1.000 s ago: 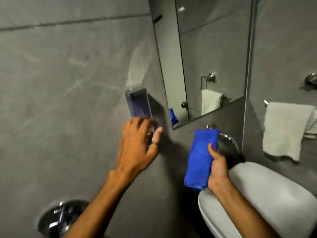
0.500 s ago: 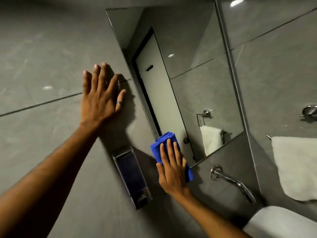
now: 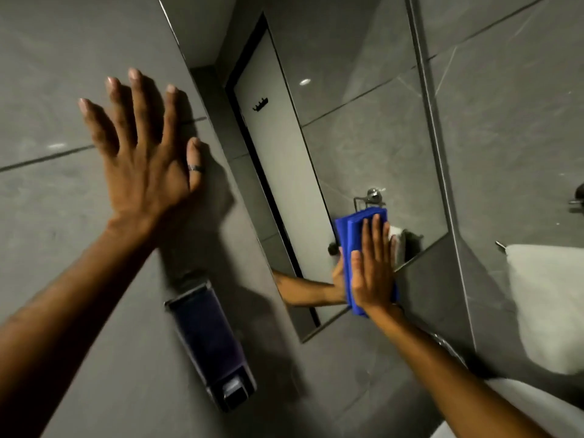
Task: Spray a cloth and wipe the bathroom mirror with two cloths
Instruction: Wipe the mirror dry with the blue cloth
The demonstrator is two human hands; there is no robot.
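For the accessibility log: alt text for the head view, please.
The right hand presses a folded blue cloth flat against the lower part of the bathroom mirror. The left hand is spread open on the grey wall above a soap dispenser.

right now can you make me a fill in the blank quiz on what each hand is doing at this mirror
1. The right hand presses a folded cloth of the colour ____.
2. The cloth lies flat against the ____.
3. The left hand rests with fingers spread on the grey ____.
4. The soap dispenser hangs on the wall below the ____ hand.

Missing words: blue; mirror; wall; left
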